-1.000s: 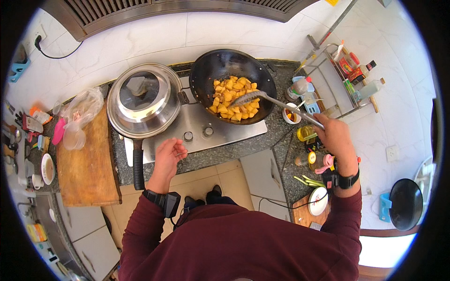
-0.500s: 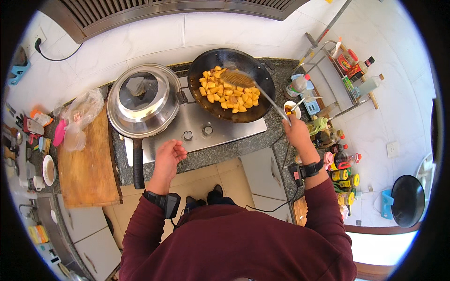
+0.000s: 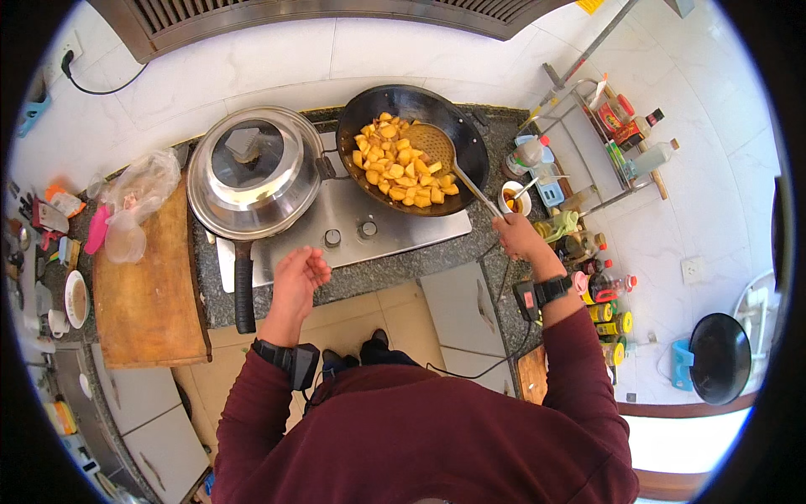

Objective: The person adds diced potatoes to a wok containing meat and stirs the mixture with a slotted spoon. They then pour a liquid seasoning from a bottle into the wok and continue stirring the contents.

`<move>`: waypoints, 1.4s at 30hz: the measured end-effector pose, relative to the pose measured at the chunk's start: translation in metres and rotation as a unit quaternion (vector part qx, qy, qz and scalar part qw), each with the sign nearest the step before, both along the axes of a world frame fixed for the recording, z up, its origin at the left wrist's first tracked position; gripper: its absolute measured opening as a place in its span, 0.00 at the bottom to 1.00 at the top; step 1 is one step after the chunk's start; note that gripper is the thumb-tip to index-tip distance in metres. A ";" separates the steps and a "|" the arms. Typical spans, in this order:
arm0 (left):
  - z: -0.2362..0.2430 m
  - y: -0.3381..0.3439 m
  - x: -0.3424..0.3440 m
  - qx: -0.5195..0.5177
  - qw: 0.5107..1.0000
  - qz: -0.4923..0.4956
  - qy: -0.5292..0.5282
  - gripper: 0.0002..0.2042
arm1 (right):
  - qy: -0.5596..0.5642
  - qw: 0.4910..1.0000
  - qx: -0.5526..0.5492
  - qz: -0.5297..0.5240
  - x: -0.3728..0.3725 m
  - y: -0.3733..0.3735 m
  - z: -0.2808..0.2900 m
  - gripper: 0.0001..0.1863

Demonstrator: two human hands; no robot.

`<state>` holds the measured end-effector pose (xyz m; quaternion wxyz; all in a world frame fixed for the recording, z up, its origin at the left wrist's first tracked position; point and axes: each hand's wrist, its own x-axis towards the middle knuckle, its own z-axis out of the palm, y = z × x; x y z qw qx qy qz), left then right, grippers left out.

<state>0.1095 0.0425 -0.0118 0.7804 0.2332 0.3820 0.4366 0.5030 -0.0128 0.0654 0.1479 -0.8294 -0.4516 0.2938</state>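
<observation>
Perforated metal skimmer (image 3: 438,144) now back over golden fried cubes (image 3: 401,164) in black round wok (image 3: 470,126), upper centre; right hand (image 3: 518,237) clenched around handle. Left hand (image 3: 300,273) idle, loosely curled, grasping nothing. Stirring continues, apparently.

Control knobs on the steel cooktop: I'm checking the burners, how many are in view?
2. Both round control knobs sit side by side on the steel cooktop's front strip: one nearer the lidded pan, one nearer the black wok. None appears hidden.
</observation>
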 end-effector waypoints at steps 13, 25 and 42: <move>0.002 0.009 0.012 0.001 1.000 -0.013 -0.007 0.09 | -0.385 0.908 0.042 0.159 -0.018 -0.068 0.128 0.13; 0.002 0.009 0.015 0.000 1.000 0.011 0.015 0.09 | -0.431 0.892 0.055 0.124 0.020 0.001 0.078 0.17; 0.008 0.006 0.019 -0.005 0.999 0.046 0.027 0.09 | -0.395 0.903 0.140 0.093 0.053 0.034 0.039 0.18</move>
